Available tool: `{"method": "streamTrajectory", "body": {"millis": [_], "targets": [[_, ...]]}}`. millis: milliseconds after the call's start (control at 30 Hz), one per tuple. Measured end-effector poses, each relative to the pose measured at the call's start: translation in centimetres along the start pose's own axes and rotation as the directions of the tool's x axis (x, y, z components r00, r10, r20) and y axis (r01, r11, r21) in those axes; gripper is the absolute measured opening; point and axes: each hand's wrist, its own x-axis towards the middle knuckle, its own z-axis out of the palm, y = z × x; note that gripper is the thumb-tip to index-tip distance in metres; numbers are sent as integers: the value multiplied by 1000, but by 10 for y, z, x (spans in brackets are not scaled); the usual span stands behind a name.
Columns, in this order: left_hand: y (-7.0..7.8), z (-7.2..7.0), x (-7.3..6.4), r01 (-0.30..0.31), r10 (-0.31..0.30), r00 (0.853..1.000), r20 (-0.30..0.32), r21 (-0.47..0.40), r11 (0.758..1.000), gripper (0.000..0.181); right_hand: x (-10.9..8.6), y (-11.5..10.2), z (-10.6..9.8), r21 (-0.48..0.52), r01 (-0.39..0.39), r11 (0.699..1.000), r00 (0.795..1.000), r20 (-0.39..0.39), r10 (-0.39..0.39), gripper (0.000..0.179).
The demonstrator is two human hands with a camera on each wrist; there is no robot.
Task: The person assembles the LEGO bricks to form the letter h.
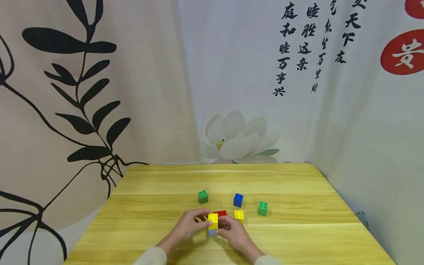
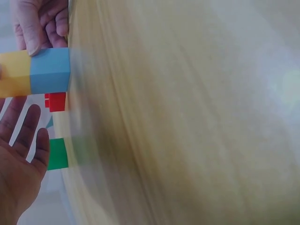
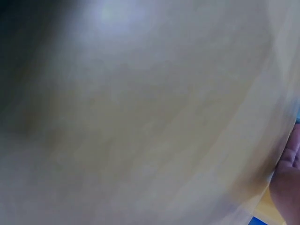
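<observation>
A yellow toy building brick (image 1: pixel 213 218) sits on top of a light blue brick (image 1: pixel 212 232), and the two form a small stack near the front of the table. My left hand (image 1: pixel 189 223) pinches the yellow brick from the left. From the right, my right hand (image 1: pixel 234 232) grips the light blue brick, its thumb near the seam in the left wrist view. Just behind the stack lies a red brick (image 1: pixel 220 213), partly covered by the hands. In the right wrist view only part of the right hand (image 3: pixel 287 185) shows at the edge.
Beyond the hands, on the wooden table (image 1: pixel 149 206), stand a green brick (image 1: pixel 203 197), a blue brick (image 1: pixel 238 200) and a second green brick (image 1: pixel 262 208). Another yellow brick (image 1: pixel 239 216) is close behind the right hand. A printed curtain (image 1: pixel 159 92) hangs past the table's far edge.
</observation>
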Motion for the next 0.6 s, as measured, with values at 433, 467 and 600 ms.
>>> {"method": "streamTrajectory", "body": {"millis": [433,467,600], "targets": [[-2,4,-2,-21,21,999,-33,-4,1000,29,1,-2,0,-5,-19,1000,1000,-13,19,34],[-2,4,-1,-21,21,999,-31,-1,1000,29,0,-2,0,-4,-13,1000,1000,-16,13,34],[0,1,0,-23,24,1000,-16,26,999,29,0,-3,3,-5,18,1000,1000,-24,-18,33]]}}
